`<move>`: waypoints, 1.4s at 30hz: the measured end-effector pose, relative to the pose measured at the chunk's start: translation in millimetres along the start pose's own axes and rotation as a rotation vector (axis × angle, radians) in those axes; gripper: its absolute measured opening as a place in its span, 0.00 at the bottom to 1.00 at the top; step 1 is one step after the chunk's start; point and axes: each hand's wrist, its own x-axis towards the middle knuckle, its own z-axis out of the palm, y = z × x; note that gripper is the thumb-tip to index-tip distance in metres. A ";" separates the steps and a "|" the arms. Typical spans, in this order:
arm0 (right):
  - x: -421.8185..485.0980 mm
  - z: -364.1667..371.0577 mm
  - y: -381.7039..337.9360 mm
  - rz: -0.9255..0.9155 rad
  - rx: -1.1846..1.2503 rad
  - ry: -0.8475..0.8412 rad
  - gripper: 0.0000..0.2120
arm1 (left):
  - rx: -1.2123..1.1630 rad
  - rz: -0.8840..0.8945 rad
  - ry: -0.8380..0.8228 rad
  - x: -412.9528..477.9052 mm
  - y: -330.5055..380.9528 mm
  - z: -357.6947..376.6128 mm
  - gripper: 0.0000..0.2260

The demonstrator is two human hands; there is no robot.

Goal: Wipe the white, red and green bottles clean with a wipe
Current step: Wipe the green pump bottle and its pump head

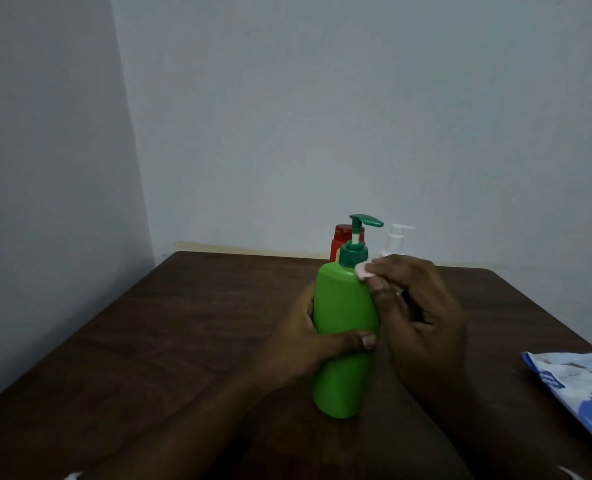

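1. One brown table [183, 341] fills the lower view.
2. Green bottle [343, 306] stands near the table's middle, long axis almost vertical, pump on top, spout pointing right.
3. Left hand [308, 344] grips the bottle's middle, thumb across the front.
4. Right hand [422, 317] pinches a wipe [362, 270] against the bottle's shoulder, just below the collar.
5. Blue pack [578, 393] lies at the right edge.
6. Red bottle [339, 239] and white bottle [396, 237] stand upright behind, by the wall.
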 end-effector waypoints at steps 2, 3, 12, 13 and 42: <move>-1.8 -1.9 1.1 -0.073 -0.040 -0.056 0.08 | -0.038 0.008 -0.026 -1.9 -1.4 1.4 0.30; -1.3 -4.2 1.5 -0.132 -0.067 -0.083 0.08 | -0.049 0.009 -0.037 -2.2 -2.1 1.9 0.29; 10.4 -10.2 3.7 0.118 0.066 -0.056 0.06 | -0.047 -0.042 -0.050 0.5 -5.3 -1.2 0.25; 9.7 -10.0 3.5 0.181 0.098 -0.023 0.06 | -0.045 -0.050 -0.062 0.2 -6.1 0.1 0.25; 15.1 7.6 -22.2 -0.314 -0.542 -0.069 0.08 | -0.073 0.063 -0.024 0.0 -12.3 6.4 0.28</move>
